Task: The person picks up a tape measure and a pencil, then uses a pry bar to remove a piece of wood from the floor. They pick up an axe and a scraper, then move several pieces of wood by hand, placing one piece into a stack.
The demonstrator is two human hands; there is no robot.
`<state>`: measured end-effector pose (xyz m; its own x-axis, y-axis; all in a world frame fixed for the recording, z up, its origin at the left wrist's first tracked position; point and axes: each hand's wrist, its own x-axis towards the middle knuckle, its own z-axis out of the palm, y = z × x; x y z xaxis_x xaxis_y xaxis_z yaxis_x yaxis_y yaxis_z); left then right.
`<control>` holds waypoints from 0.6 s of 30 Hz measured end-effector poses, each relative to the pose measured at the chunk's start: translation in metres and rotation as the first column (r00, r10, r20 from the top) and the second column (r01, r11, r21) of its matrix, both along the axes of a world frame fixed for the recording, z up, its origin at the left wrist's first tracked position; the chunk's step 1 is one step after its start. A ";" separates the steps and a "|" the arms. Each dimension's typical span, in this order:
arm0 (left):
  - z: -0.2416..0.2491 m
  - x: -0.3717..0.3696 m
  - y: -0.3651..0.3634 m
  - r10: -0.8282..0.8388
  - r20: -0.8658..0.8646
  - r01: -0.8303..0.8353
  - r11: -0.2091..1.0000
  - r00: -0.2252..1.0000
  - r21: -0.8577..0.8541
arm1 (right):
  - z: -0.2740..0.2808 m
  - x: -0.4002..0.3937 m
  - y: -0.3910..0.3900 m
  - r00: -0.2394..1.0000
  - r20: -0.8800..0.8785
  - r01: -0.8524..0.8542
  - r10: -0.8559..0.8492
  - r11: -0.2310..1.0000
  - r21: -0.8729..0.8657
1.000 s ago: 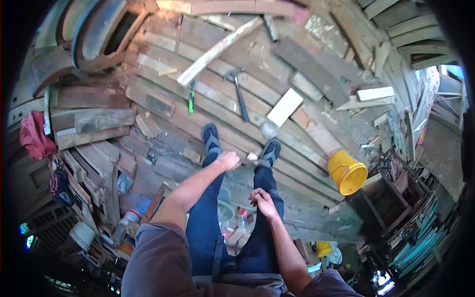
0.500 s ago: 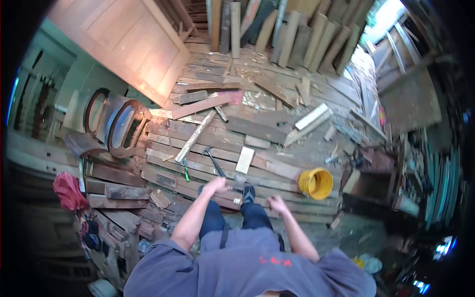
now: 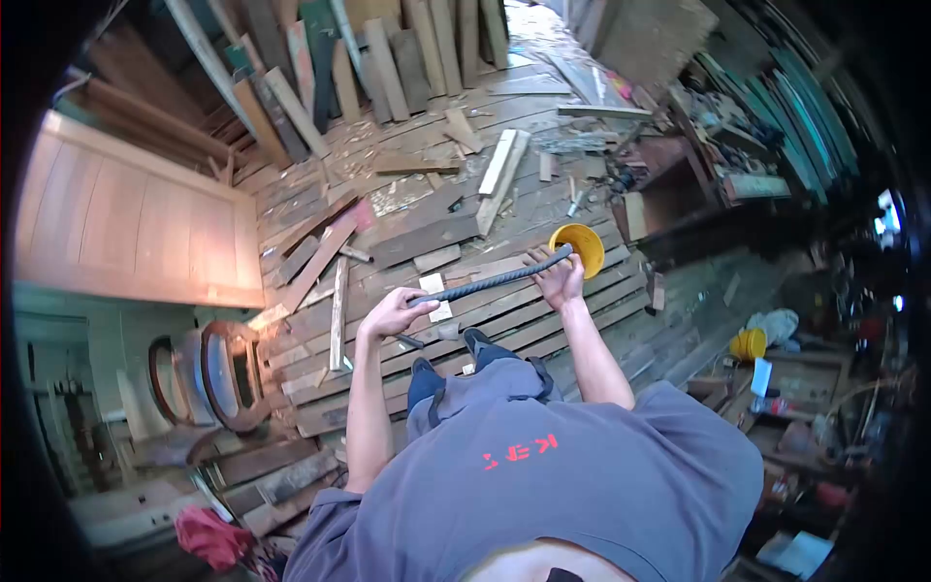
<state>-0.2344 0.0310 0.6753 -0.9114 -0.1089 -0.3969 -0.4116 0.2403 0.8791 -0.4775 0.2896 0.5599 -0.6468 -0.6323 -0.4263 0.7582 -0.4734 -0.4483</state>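
A dark, ribbed, slightly curved metal bar [image 3: 490,282] stretches between my two hands above the plank floor. My left hand [image 3: 393,312] is closed round its left end, thumb along the bar. Near the other end, beside the yellow bucket, my right hand [image 3: 560,281] holds the bar across its palm and thumb, with its fingers partly spread. Below the bar lies a short pale board [image 3: 435,303]. A dark handle [image 3: 409,341] shows on the floor by my left wrist; the rest of it is hidden.
The yellow bucket [image 3: 586,254] stands on the floor beyond my right hand. Loose boards [image 3: 427,240] and wood chips litter the floor ahead. A wooden panel door [image 3: 136,213] and a curved wooden frame [image 3: 228,378] are at left. Planks [image 3: 388,68] lean at the back.
Both hands have risen and now hold the dark bar, which did not show between them before. The view has turned to the right, so the bucket and door appear further left.
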 end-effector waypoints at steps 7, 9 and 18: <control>-0.014 0.023 0.005 -0.046 0.061 0.041 0.995 0.997 0.087 | 0.064 0.055 0.004 0.977 0.044 0.215 -0.211 0.938 -0.272; -0.027 0.028 -0.002 -0.169 0.071 0.160 0.980 0.983 0.117 | 0.065 0.070 0.011 0.966 -0.044 0.231 -0.256 0.923 -0.307; -0.029 0.021 0.029 -0.607 0.055 0.591 0.787 0.792 0.176 | 0.116 0.132 0.039 0.859 -0.346 0.201 -0.377 0.870 -0.449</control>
